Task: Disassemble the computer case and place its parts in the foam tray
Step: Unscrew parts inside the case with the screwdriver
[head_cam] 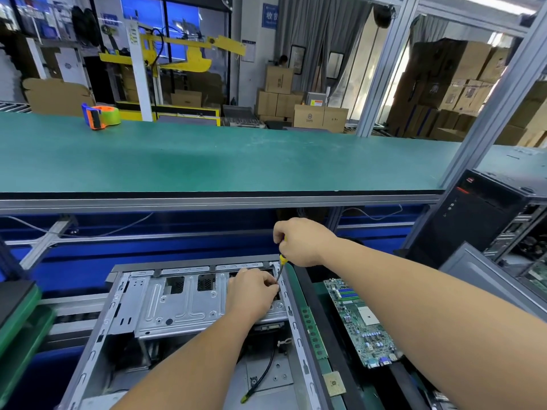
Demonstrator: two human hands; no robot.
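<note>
While your right hand (299,242) grips the yellow-and-black screwdriver (282,263) by its handle, fingers curled tight round it, the shaft runs down and slightly left to the far right corner of the open computer case (189,309). Your left hand (253,294) lies on the silver drive cage (177,303), its fingertips bunched at the shaft close to the tip, seemingly steadying it; whether they pinch a screw you cannot tell, because the hand hides the tip.

That hidden tip is the first risk. If the bit is not seated square in the screw head, turning under pressure could cam it out and skid it into your left fingers or along the case rail. The shaft looks tilted, which makes a slip likelier; bring the handle more in line over the screw before you turn hard.

A loosened screw could drop into the chassis, among the black cable (263,377) lying on the case floor, where it would be awkward to find.

Just beside the case on your right, the foam tray (318,294) already holds the motherboard (359,324) and a memory stick (313,332). Your right forearm passes above them, so a sudden slip could swing your elbow down onto the board.
</note>
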